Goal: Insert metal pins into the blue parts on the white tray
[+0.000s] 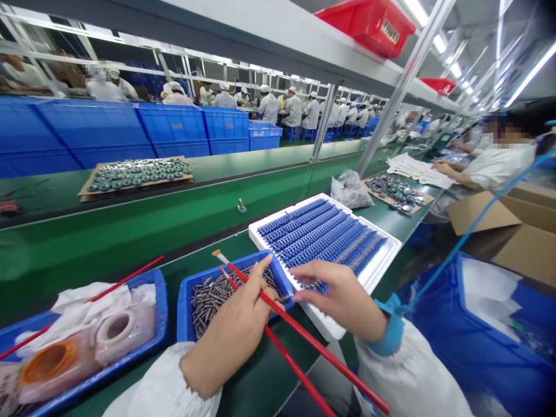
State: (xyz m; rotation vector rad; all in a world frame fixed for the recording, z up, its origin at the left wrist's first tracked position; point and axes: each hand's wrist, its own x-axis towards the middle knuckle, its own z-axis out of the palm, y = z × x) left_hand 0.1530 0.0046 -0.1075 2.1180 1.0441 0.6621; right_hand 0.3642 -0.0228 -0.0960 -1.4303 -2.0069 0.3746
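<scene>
My left hand (234,330) hovers over a blue bin (185,301) full of small dark metal pins (208,298); its fingers are pinched on one small pin (284,298) at the bin's right edge. My right hand (343,298) meets it there, fingertips closed on the same small pin. Just beyond lies a white tray (382,266) holding rows of blue parts (321,231). Two long red sticks (304,341) cross under my hands.
A second blue bin (152,339) at the left holds tape rolls and white cloth. A green conveyor belt (130,231) runs behind, carrying a cardboard sheet of round parts (136,174). Blue crates, a co-worker at the right and cardboard boxes surround the bench.
</scene>
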